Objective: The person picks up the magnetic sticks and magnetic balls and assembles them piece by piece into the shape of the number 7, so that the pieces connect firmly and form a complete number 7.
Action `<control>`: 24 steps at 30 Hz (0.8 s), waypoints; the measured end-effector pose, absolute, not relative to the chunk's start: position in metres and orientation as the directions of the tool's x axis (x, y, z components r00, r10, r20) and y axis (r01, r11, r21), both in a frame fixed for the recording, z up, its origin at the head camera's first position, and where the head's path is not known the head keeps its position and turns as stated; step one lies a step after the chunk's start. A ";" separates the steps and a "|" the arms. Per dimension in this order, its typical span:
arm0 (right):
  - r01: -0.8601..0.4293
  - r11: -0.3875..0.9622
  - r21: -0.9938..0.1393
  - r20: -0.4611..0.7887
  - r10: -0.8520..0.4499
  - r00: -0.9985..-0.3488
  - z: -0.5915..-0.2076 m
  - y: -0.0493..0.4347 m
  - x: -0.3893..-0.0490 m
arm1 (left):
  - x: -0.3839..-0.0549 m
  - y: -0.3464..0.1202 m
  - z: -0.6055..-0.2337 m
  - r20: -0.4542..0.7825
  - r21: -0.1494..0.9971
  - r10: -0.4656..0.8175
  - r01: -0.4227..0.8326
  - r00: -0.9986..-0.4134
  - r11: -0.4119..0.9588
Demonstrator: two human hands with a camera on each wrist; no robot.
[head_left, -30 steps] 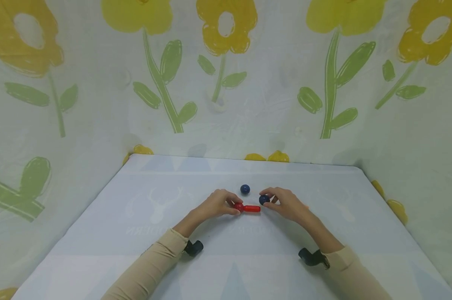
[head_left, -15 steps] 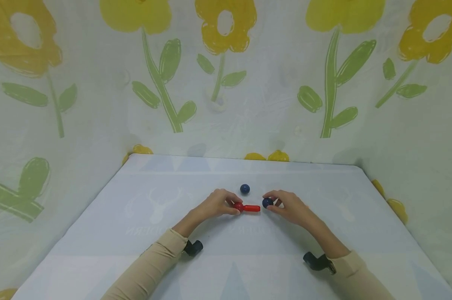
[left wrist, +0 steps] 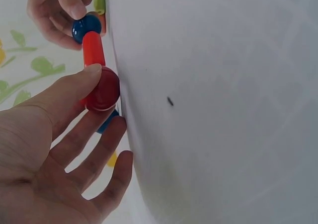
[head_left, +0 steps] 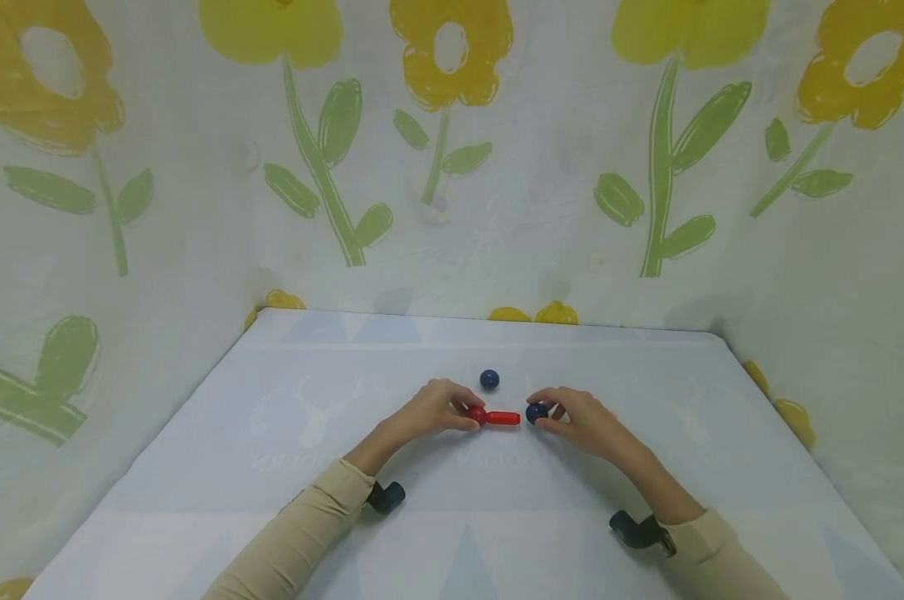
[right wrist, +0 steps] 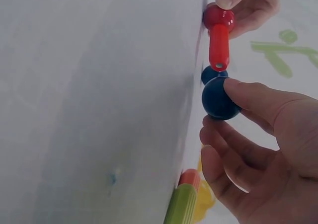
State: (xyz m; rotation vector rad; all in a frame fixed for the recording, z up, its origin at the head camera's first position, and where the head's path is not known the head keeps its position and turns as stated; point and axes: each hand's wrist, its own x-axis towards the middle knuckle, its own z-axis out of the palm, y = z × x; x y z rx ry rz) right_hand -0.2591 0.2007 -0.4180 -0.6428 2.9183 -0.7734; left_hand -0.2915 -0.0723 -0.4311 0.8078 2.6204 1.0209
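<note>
While the left hand [head_left: 444,406] pinches the red ball [left wrist: 104,91] and the right hand [head_left: 585,423] the near blue ball [right wrist: 219,100], the red rod [right wrist: 219,46] should lie coaxial between.

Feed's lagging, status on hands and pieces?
Left hand pinches red ball, red stick touching. Right hand pinches blue ball, small gap to red stick. Nothing between.

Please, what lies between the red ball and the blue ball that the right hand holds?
The red rod lies there, one end at the red ball; a narrow gap separates it from the held blue ball. The head view shows this.
</note>
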 end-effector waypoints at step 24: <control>-0.341 0.796 -0.500 0.000 -0.394 -0.919 -0.418 0.201 -0.257 | -0.292 -0.072 -0.429 -0.008 0.675 0.565 0.412 -0.825 0.612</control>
